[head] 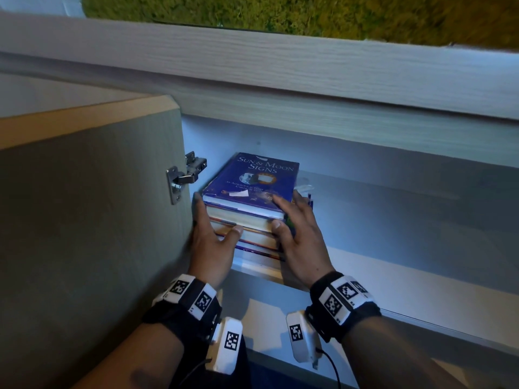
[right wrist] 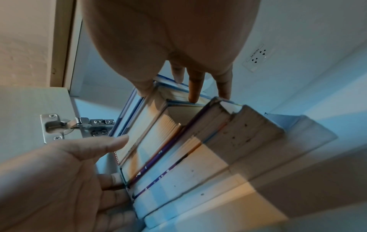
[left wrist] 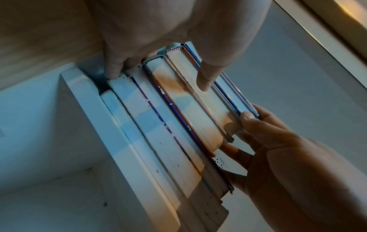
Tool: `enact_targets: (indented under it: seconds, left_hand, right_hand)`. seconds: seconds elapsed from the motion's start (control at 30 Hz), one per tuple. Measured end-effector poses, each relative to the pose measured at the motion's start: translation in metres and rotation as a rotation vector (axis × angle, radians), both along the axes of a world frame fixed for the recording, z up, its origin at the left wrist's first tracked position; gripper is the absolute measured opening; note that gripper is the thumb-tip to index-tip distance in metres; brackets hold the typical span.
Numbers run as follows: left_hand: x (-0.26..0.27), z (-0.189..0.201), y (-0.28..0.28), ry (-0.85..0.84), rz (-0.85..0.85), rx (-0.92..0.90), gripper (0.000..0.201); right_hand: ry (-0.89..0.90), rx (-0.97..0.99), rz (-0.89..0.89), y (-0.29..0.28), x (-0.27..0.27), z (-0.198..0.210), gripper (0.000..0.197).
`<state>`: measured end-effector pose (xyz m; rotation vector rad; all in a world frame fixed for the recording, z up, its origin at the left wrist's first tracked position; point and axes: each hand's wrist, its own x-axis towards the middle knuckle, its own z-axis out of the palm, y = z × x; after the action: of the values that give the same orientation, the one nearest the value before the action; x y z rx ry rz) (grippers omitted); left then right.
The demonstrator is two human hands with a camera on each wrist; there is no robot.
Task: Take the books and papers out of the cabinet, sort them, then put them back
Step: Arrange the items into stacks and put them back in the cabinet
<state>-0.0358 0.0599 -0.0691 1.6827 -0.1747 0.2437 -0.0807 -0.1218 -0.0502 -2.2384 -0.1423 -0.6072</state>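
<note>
A stack of several books (head: 252, 181) lies flat at the left end of the cabinet shelf (head: 393, 220), with a blue hardcover titled "Sun & Moon Signs" on top. My left hand (head: 212, 231) clasps the stack's left front corner, fingers along the side and thumb on the page edges. My right hand (head: 293, 223) clasps the right front corner, with its index finger on the top cover and its thumb on the front. In the left wrist view the left hand (left wrist: 152, 47) and right hand (left wrist: 278, 149) bracket the stack (left wrist: 178, 125). The right wrist view shows the same hold on the stack (right wrist: 198, 157).
The cabinet door (head: 84, 220) stands open on the left, close to my left hand, with its metal hinge (head: 184, 176) beside the stack. A pale wood countertop (head: 252, 66) overhangs the shelf. A wall outlet (right wrist: 256, 57) sits on the cabinet's back wall.
</note>
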Motion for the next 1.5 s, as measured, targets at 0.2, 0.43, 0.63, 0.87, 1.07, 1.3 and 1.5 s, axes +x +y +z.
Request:
enact_targets:
  seconds: [0.2,0.43,0.63,0.87,1.07,1.3,1.5]
  left_hand:
    - [0.007,-0.005,0.006,-0.042,-0.026,0.011,0.105]
    - [0.004,0.021,0.018,0.219,-0.086,0.148,0.117]
    - [-0.052,0.173,0.003,0.372,-0.32,0.37,0.04]
    - [-0.089,0.407,-0.015,0.26,-0.526,0.31,0.022]
    - [0.049,0.462,-0.005,0.215,-0.293,0.491,0.017]
    - [0.175,0.42,0.027,0.392,-0.038,0.942,0.078]
    - [0.201,0.396,0.023,0.552,-0.152,1.064,0.067]
  right_hand:
    - [-0.053,0.004,-0.016,0.002,0.003,-0.002,0.047]
    - [0.291,0.133,0.095,0.0,-0.03,0.028,0.069]
    - [0.402,0.165,0.1,-0.007,-0.101,0.172,0.027]
    - [0.275,0.4,0.132,-0.024,-0.113,0.371,0.02]
    - [0.531,0.768,-0.009,-0.031,-0.022,0.422,0.059]
    - [0.684,0.517,-0.271,-0.021,0.066,0.404,0.052]
    - [0.699,0.453,-0.321,-0.002,0.097,0.39,0.062]
